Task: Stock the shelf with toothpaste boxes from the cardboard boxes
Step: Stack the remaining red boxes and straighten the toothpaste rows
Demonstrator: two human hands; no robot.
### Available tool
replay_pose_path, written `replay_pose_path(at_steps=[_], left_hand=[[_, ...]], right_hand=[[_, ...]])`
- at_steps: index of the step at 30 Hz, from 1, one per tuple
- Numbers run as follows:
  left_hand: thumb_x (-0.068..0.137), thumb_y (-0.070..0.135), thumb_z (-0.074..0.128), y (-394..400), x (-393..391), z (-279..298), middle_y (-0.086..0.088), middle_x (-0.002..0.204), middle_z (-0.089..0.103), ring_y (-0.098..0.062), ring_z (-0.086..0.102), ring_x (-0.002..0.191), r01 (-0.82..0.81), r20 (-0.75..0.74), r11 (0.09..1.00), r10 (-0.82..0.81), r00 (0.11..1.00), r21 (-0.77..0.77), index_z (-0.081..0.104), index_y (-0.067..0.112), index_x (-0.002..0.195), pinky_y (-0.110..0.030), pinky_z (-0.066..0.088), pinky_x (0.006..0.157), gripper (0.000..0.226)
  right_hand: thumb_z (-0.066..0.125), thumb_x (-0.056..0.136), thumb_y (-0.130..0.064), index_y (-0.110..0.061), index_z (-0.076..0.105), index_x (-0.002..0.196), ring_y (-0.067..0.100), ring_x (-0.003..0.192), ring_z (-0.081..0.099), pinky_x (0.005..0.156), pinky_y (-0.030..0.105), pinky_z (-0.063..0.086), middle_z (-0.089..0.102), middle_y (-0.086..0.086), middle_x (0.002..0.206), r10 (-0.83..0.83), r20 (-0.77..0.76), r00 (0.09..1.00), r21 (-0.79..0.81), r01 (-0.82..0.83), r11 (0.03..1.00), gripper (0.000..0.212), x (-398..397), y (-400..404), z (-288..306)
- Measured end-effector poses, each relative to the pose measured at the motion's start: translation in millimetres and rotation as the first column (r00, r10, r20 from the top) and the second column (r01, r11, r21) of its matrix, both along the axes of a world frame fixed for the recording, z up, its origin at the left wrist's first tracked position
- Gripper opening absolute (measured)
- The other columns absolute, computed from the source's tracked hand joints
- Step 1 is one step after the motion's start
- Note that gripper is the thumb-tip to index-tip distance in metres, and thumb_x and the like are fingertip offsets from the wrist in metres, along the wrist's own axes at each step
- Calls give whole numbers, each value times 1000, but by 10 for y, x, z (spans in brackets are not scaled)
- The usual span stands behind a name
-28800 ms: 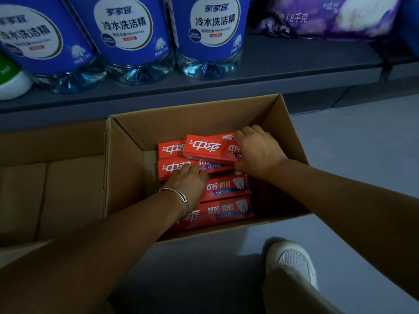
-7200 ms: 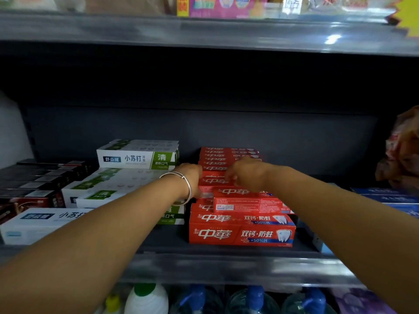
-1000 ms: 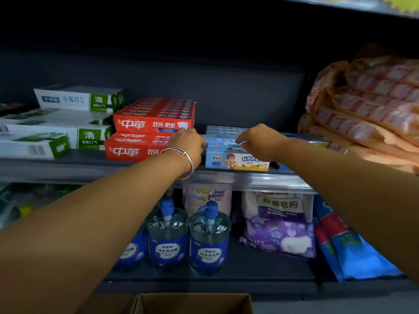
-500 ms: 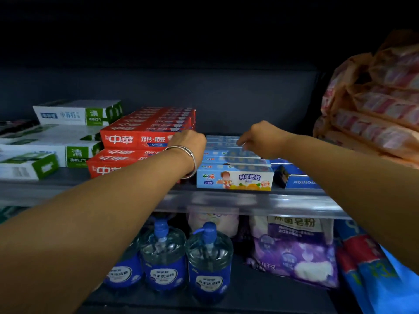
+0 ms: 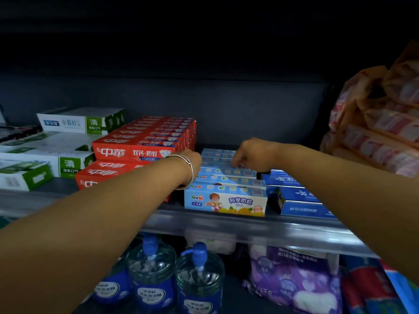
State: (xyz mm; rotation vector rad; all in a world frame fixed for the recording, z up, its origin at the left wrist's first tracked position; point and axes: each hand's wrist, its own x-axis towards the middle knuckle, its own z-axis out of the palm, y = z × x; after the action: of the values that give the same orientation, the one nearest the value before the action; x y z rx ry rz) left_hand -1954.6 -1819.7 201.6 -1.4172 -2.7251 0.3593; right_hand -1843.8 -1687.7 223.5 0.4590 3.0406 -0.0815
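Light-blue children's toothpaste boxes [image 5: 224, 200] lie in a row running back from the shelf's front edge [image 5: 226, 225]. My left hand [image 5: 193, 158], a silver bangle on its wrist, is at the row's left side with its fingers hidden behind the wrist. My right hand [image 5: 251, 155] rests on top of the row further back, fingers curled down onto a box. Red toothpaste boxes [image 5: 136, 152] are stacked two layers high just left of my left hand. No cardboard box is in view.
White-and-green toothpaste boxes [image 5: 68, 159] fill the shelf's left part and dark-blue boxes [image 5: 294, 198] lie right of the light-blue row. Orange packets [image 5: 381, 132] pile at the far right. On the shelf below stand blue pump bottles [image 5: 199, 277] and a purple bag [image 5: 294, 284].
Both hands have stayed at the light-blue row. My right hand's fingers have curled lower onto a box top, and the view has tilted up, so the cardboard box is out of sight.
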Motion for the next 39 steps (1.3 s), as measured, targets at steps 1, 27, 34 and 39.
replay_pose_path(at_steps=[1, 27, 34, 39], left_hand=[[86, 4, 59, 17, -23, -12, -14, 114, 61, -27, 61, 102, -5, 17, 1000, 5, 1000, 14, 58, 1, 113, -29, 50, 82, 28], [86, 0, 51, 90, -231, -118, -15, 115, 61, -30, 59, 103, 6, 86, 983, -22, 996, 186, 58, 7, 122, -36, 51, 90, 37], [86, 0, 52, 114, -262, -119, -13, 117, 61, -28, 59, 105, -16, 141, 979, -13, 990, 204, 58, 8, 124, -34, 50, 92, 39], [87, 3, 55, 100, -247, -95, -11, 119, 61, -27, 58, 107, -36, 169, 977, 0, 986, 211, 60, 9, 122, -33, 49, 94, 36]], right_hand=[[45, 95, -4, -15, 65, 120, 16, 115, 54, 95, 22, 38, 60, -2, 127, 0, 4, 1000, -1, 0, 1000, 34, 7, 14, 1], [62, 83, -6, -10, 69, 102, 8, 69, 64, 65, 19, 52, 70, 4, 91, -140, 144, 980, 144, 119, 982, 21, 153, 163, 28], [64, 82, -7, -13, 70, 106, 18, 97, 61, 84, 31, 54, 68, 5, 104, -125, 150, 981, 201, 94, 975, 26, 146, 154, 39], [66, 81, -6, -14, 70, 107, 17, 95, 60, 80, 27, 52, 68, 4, 104, -128, 139, 982, 199, 98, 975, 28, 121, 169, 17]])
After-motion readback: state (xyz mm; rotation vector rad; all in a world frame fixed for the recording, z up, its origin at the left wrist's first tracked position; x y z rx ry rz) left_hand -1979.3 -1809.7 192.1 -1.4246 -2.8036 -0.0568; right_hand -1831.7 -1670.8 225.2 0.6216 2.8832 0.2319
